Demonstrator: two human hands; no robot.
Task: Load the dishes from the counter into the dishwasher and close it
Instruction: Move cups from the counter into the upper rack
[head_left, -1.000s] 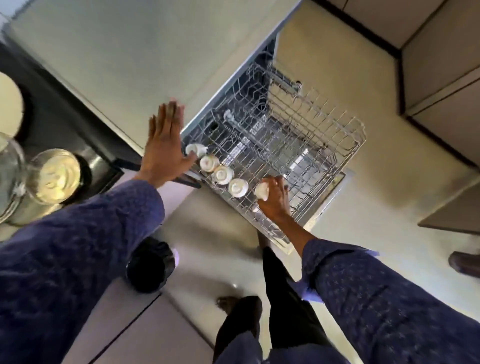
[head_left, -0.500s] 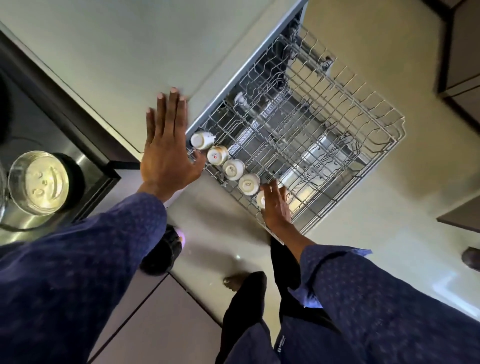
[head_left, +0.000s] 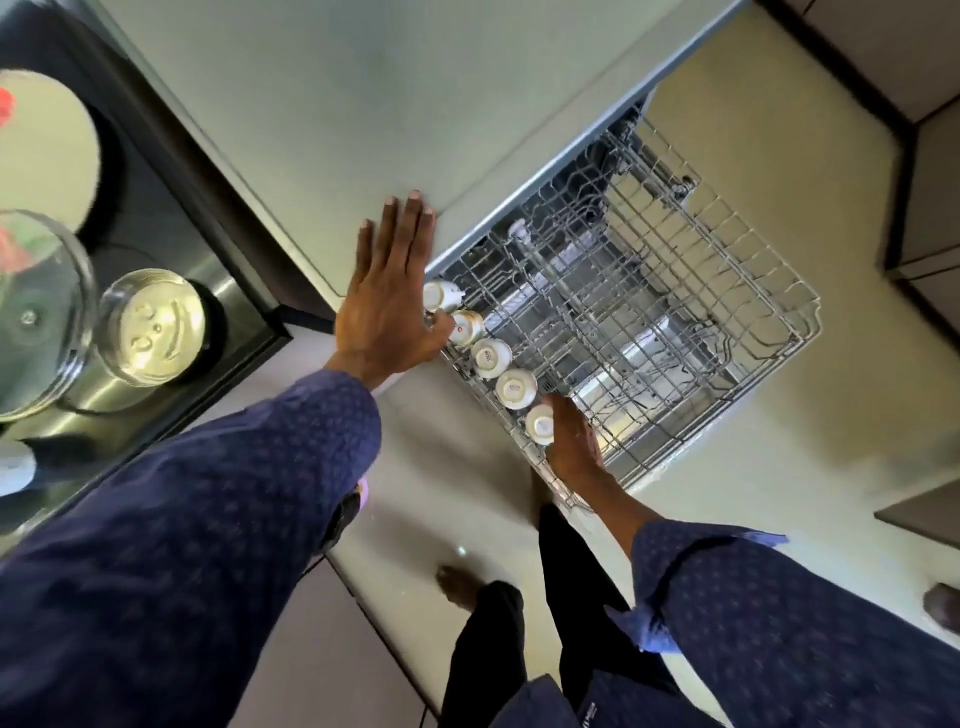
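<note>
Grey counter (head_left: 322, 119) (left hand (head_left: 387, 306) flat), wire rack (head_left: 675, 322) beside

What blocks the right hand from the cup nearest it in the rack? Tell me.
Nothing visible does. The right hand is already against the nearest cup, last of five upside-down cups along the rack edge. The left hand lies flat on the counter, apart from that cup.

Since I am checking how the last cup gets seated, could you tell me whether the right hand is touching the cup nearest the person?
Touching. In the head view the right hand lies against the nearest cup in the rack, with no gap visible.
</note>
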